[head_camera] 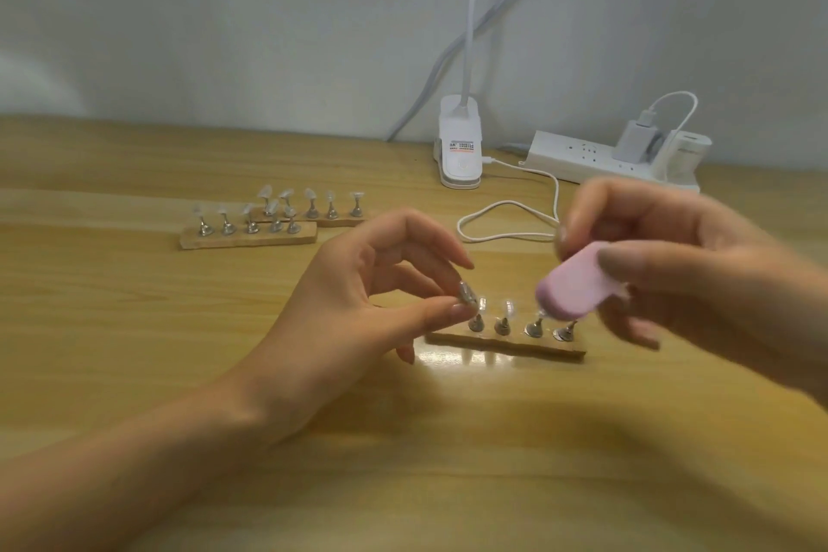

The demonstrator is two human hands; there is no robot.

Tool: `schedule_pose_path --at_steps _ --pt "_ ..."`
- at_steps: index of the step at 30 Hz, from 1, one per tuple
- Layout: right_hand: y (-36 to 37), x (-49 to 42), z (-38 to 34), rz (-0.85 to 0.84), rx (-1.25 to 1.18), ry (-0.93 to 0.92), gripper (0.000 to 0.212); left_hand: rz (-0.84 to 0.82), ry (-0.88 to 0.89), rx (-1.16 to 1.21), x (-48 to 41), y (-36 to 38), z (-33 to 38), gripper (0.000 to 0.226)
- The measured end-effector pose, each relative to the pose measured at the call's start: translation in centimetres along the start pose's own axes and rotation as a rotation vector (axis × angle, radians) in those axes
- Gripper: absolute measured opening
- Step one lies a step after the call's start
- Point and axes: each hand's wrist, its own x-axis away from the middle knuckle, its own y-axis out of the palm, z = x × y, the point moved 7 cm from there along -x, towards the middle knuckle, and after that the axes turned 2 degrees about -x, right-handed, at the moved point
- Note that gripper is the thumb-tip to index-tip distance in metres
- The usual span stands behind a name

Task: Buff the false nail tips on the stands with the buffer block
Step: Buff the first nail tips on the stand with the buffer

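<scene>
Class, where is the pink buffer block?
The buffer block sits right of centre, head view, in the right hand, over the right end of the nearest stand.

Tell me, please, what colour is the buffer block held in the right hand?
The buffer block is pale pink. It shows in the head view, the only view, slightly blurred.

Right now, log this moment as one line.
left hand: pinches peg | right hand: holds buffer | buffer: over near stand, right end | contact: unclear
</scene>
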Motion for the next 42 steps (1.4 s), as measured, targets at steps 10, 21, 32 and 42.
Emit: schedule_pose_path --at_steps 10,21,32,42 --pt "-10.5 3.5 3.8 -0.045 0.916 0.363 0.045 0.126 -0.022 -0.052 -0.7 -2.6 -0.9 0.02" --pt "-2.6 2.0 3.0 -0.04 0.932 0.201 0.055 -0.154 0.024 -0.347 -0.3 -0.6 -1.6 0.023" --pt "-4.3 0.6 3.6 -0.13 0.945 0.335 0.04 0.154 0.016 -0.25 -1.8 -4.5 -1.3 0.024" --pt "-1.2 -12.3 5.5 -0.126 1.206 0.028 0.023 0.192 -0.082 0.005 -1.7 -5.4 -3.1 0.029"
